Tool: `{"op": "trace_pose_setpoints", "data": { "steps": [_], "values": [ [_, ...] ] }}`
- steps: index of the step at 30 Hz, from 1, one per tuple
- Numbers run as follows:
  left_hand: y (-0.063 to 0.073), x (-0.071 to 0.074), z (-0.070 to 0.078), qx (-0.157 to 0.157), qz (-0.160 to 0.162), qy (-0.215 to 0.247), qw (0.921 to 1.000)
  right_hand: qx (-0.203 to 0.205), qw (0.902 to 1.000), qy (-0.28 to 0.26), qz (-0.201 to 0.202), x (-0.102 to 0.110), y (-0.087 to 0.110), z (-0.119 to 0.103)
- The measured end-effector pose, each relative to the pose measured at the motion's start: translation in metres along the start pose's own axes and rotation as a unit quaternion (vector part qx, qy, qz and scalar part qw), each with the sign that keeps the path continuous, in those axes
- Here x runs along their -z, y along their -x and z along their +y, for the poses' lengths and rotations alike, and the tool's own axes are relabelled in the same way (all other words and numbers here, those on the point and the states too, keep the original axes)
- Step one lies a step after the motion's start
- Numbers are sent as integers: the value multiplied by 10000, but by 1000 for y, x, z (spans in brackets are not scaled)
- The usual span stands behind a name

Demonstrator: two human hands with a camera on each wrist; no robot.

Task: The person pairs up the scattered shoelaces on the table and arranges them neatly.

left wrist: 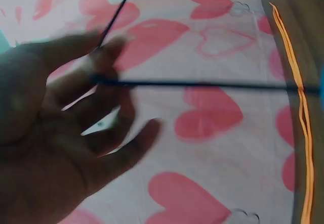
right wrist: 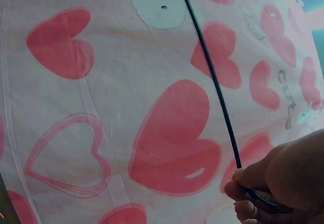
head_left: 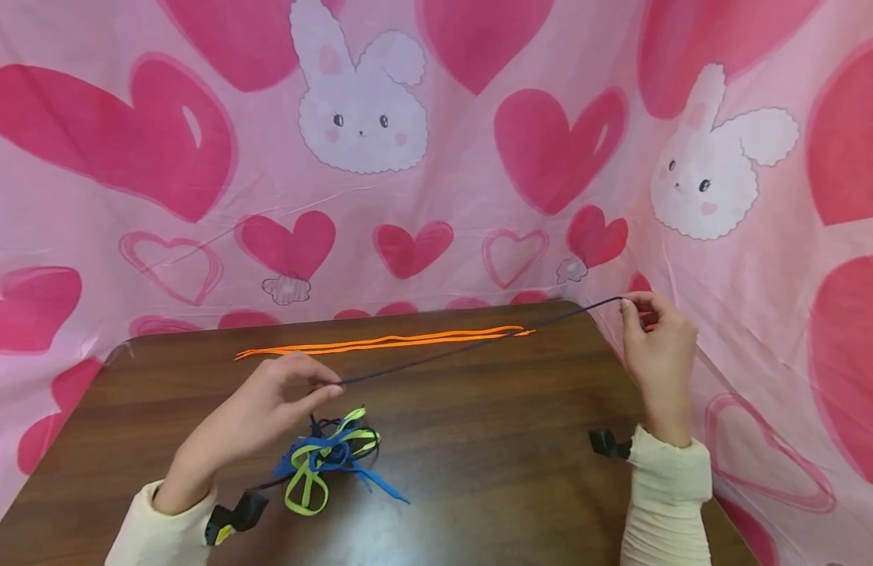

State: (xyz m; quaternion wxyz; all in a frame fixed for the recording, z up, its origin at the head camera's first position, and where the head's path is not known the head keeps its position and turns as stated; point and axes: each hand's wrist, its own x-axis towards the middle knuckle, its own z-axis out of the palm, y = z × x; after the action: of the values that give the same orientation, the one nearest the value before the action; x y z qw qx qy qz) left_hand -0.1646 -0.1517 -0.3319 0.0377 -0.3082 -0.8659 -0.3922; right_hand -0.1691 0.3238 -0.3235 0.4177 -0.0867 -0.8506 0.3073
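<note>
A thin dark shoelace [head_left: 422, 362] is stretched on a slant between my two hands, above the table. My left hand [head_left: 259, 409] pinches it between thumb and fingertips, over the left part of the table. Higher up at the right, my right hand [head_left: 658, 346] pinches the other end, and a short tail of the lace runs into the palm in the right wrist view. Below my left hand lies a loose tangle of blue, yellow-green and dark laces [head_left: 340, 454]. In the left wrist view, the dark lace [left wrist: 202, 84] bends at the fingertips and runs off towards the table.
Orange laces [head_left: 436, 339] lie straightened side by side along the back of the brown wooden table [head_left: 493, 472]. A pink cloth [head_left: 457, 181] with hearts and rabbits hangs behind and to the right of it. A black strap piece [head_left: 236, 515] sits at my left wrist.
</note>
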Motion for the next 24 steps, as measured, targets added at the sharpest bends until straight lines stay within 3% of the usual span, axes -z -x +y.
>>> {"op": "trace_pose_setpoints", "data": {
  "steps": [2, 4, 8, 12, 15, 18, 21, 24],
  "values": [
    [5, 2, -8, 160, -695, 6, 9975, -31, 10000, -30, -5, 1, 0, 1],
    [10, 4, -18, 179, -968, -74, 9951, -72, 10000, -51, -7, 2, -1, 1],
    [20, 6, -38, 93, -942, -240, 9952, -115, 9999, -42, 54, 4, -2, 3],
    [28, 9, -53, 252, -860, -188, 9958, -154, 9997, 79, 171, 7, -2, 4],
    [30, 7, -55, 253, -454, -193, 9985, -128, 9997, 71, 189, 8, -3, 3],
    [23, 4, -50, -1, 345, -203, 9992, 2, 9999, -47, 104, 7, -5, 3],
    [11, 3, -37, -318, 1141, -40, 9930, 69, 9999, -86, -45, 5, -5, 4],
    [-5, 7, -19, -664, 1768, 230, 9817, 58, 9998, -56, -178, 3, -5, 4]
  ]
}}
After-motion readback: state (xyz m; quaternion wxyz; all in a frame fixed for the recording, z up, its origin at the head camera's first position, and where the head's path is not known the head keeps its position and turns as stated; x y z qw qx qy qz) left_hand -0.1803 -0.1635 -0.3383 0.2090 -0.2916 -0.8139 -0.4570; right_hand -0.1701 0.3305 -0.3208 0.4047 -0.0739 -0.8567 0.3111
